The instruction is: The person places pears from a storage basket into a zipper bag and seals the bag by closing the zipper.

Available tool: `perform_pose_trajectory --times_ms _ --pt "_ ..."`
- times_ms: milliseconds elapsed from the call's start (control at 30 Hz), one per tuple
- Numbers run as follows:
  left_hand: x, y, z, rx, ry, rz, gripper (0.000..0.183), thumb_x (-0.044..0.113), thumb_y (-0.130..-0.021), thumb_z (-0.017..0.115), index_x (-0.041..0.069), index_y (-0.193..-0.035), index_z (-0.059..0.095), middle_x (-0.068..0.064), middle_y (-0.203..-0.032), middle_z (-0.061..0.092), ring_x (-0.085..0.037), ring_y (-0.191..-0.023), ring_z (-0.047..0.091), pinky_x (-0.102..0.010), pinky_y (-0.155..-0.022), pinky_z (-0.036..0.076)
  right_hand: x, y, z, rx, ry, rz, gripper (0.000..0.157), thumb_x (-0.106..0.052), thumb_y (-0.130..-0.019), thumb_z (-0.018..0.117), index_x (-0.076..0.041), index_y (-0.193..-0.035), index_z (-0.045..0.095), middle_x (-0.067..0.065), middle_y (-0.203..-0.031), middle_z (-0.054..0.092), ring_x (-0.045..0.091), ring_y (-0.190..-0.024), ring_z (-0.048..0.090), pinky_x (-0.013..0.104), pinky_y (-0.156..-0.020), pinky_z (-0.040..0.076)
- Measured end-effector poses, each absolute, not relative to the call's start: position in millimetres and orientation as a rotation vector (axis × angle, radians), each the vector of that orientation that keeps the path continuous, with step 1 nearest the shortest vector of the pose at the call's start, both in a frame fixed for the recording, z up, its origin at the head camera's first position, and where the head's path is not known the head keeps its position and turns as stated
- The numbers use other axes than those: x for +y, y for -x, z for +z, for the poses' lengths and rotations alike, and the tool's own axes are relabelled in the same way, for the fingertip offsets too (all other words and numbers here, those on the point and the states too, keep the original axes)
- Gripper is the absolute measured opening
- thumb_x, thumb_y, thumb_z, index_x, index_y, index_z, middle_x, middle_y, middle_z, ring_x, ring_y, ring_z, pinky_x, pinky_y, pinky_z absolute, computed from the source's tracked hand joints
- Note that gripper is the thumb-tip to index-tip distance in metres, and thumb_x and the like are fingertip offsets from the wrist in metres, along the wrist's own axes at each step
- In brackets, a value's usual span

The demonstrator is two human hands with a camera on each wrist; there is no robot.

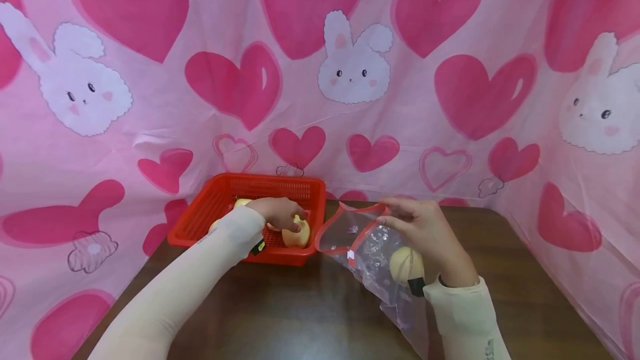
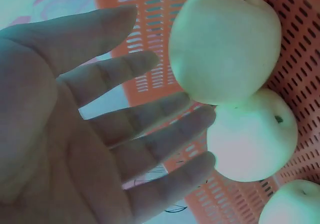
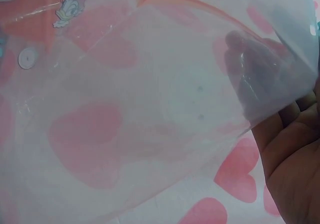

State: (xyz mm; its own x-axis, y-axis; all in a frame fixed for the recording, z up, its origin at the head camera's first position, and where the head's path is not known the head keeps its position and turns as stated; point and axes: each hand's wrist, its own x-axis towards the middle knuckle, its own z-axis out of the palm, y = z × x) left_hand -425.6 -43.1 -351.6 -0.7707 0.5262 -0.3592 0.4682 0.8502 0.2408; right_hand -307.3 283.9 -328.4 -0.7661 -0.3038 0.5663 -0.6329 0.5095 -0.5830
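Observation:
My left hand [image 1: 282, 213] reaches into the red plastic basket [image 1: 287, 260], over a round pale-yellow pear [image 1: 296, 236]. In the left wrist view its fingers are spread and nearly straight, fingertips right at the pears [image 2: 225, 44]. At the right, my right hand [image 1: 425, 226] pinches the rim of a clear plastic bag [image 1: 370, 243] with a red-orange edge, and the bag's mouth gapes towards the basket. One pear [image 1: 402, 264] shows through the bag's side. The right wrist view has the film [image 3: 150, 134] across it, with some fingers seen through the plastic.
More pears [image 1: 242, 202] lie in the basket's left part. The basket stands at the back left of a brown wooden table [image 1: 300, 310]. A pink cloth [image 1: 300, 110] with hearts and rabbits hangs behind and along the sides.

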Motion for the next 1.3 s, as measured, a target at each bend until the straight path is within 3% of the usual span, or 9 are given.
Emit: perform_pose_trajectory --times_ms 433,800,1033,1300 --pt "-34.8 447.9 -357.7 2.585 -0.733 0.129 0.050 0.034 -0.086 0.072 0.023 -0.134 0.061 0.005 -0.125 0.061 -0.021 -0.117 0.053 -0.051 -0.100 0.041 283.5 307.2 -326.5 -2.378 -0.782 1.138 0.037 -0.015 -0.079 0.081 -0.013 -0.115 0.073 -0.004 -0.098 0.072 0.009 -0.076 0.067 0.025 -0.069 0.056" --pt "-21.0 456.3 -360.5 2.583 -0.623 0.107 0.058 0.042 -0.077 0.080 0.024 -0.129 0.063 0.005 -0.112 0.062 -0.021 -0.102 0.054 -0.046 -0.089 0.049 284.0 306.4 -326.0 -2.389 -0.771 1.116 0.038 -0.013 -0.080 0.081 -0.012 -0.116 0.073 -0.004 -0.099 0.072 0.008 -0.076 0.066 0.025 -0.069 0.056" --pt "-20.1 465.0 -371.8 2.541 -0.554 0.196 0.067 0.042 -0.064 0.088 0.027 -0.125 0.065 0.006 -0.107 0.062 -0.021 -0.102 0.053 -0.047 -0.089 0.048 284.1 306.3 -325.8 -2.385 -0.774 1.100 0.039 -0.011 -0.078 0.082 -0.011 -0.116 0.073 -0.004 -0.098 0.072 0.008 -0.075 0.066 0.025 -0.069 0.056" --pt "-20.4 464.9 -376.6 2.505 -0.547 0.233 0.070 0.039 -0.060 0.090 0.029 -0.124 0.065 0.005 -0.100 0.062 -0.022 -0.098 0.054 -0.045 -0.084 0.050 283.8 306.6 -325.9 -2.436 -0.771 1.083 0.040 -0.013 -0.079 0.081 -0.011 -0.119 0.071 -0.002 -0.102 0.072 0.009 -0.079 0.066 0.026 -0.072 0.056"
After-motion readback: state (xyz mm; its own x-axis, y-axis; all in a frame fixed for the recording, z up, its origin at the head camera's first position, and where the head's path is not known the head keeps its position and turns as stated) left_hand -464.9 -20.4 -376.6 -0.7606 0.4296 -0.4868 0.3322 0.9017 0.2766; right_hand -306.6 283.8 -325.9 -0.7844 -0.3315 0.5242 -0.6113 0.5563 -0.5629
